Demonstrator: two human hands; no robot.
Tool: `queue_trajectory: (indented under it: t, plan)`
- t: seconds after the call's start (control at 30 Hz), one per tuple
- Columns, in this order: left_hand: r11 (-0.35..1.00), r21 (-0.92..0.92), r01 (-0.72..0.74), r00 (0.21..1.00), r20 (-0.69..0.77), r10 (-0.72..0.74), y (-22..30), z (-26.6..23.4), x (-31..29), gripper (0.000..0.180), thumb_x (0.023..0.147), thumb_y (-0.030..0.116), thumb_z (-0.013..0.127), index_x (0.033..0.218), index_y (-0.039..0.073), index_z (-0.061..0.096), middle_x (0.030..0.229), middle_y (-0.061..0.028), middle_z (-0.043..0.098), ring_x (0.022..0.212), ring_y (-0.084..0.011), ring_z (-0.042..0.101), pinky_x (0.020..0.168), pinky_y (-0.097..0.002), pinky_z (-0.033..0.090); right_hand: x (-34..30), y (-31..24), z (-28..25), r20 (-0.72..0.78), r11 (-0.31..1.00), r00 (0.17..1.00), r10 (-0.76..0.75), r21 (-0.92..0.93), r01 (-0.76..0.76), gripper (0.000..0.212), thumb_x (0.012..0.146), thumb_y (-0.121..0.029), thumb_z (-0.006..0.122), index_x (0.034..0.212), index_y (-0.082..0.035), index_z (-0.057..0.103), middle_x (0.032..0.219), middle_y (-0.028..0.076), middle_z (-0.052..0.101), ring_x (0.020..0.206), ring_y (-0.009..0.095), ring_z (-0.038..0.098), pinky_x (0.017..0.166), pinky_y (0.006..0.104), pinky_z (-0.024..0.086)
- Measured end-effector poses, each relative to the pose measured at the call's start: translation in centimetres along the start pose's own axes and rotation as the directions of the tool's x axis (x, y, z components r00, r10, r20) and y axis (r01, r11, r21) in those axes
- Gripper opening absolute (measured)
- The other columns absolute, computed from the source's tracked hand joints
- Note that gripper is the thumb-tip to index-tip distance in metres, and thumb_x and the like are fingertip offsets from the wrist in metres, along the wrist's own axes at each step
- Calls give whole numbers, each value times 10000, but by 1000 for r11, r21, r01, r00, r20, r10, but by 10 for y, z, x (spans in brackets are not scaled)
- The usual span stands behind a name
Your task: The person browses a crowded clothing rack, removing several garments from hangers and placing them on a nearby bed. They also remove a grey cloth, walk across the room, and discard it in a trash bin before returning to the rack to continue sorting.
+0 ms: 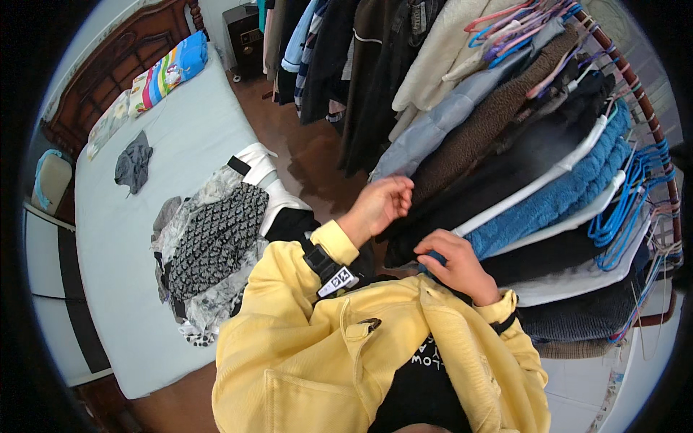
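Observation:
My left hand (379, 207) is raised beside the lower ends of a grey-blue garment (451, 112) and a brown fleece garment (491, 112) hanging on the rack. Its fingers curl loosely, and nothing shows in the palm. Lower and to the right, my right hand (458, 265) has its bent fingers closed over the lower end of a blue fluffy garment (548, 191); the fingertips are partly hidden. Between the hands hang the dark ends of a black garment (516, 169) with a white band (538, 184) next to it.
The metal clothes rack (646, 108) curves along the right, with blue hangers (624, 209) and pink hangers (509, 14) on it. More coats (372, 65) hang farther back. At left, a bed (108, 289) carries a heap of patterned clothes (216, 238), a grey garment (133, 162) and a striped pillow (170, 68).

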State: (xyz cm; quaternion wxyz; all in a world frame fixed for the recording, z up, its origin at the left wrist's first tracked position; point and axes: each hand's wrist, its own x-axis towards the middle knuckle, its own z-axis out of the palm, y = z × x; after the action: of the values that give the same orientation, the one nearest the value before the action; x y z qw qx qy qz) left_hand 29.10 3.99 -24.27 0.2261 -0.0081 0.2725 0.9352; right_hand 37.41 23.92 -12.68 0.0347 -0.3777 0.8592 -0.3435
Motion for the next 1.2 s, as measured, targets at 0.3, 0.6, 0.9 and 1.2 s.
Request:
queue_trajectory:
  t: [0.3, 0.6, 0.9, 1.2]
  plan:
    - [710, 434, -555, 788, 1, 615, 188, -41, 155, 261, 923, 165, 697, 1127, 9, 648, 841, -76, 631, 761, -192, 606, 712, -312, 513, 99, 24, -31, 89, 982, 989, 116, 139, -128, 82, 887, -31, 733, 956, 5, 705, 901, 123, 693, 843, 275, 688, 740, 350, 542]
    - [221, 917, -331, 850, 189, 491, 277, -46, 267, 455, 966, 325, 701, 1241, -36, 665, 1206, -237, 704, 1150, -392, 650, 989, -408, 490, 261, 68, -19, -380, 975, 902, 204, -8, -223, 409, 891, -45, 716, 1288, -36, 616, 1390, 147, 577, 1281, 293, 569, 1075, 392, 455]
    - [443, 741, -505, 801, 212, 560, 366, -74, 315, 405, 1038, 235, 642, 1312, -62, 633, 1334, -125, 676, 1220, -227, 603, 1078, -335, 416, 225, 100, -16, -701, 856, 501, 507, 476, -199, 826, 910, -58, 661, 1617, -65, 235, 1688, 142, 242, 1502, 322, 353, 1198, 469, 312]
    - [238, 800, -551, 779, 389, 492, 357, -67, 267, 332, 1038, 226, 640, 1225, -48, 667, 1137, -78, 726, 1057, -147, 616, 957, -322, 479, 208, 106, -8, -756, 872, 437, 487, 450, -194, 738, 920, -75, 664, 1582, -45, 338, 1657, 144, 331, 1495, 307, 370, 1211, 456, 284]
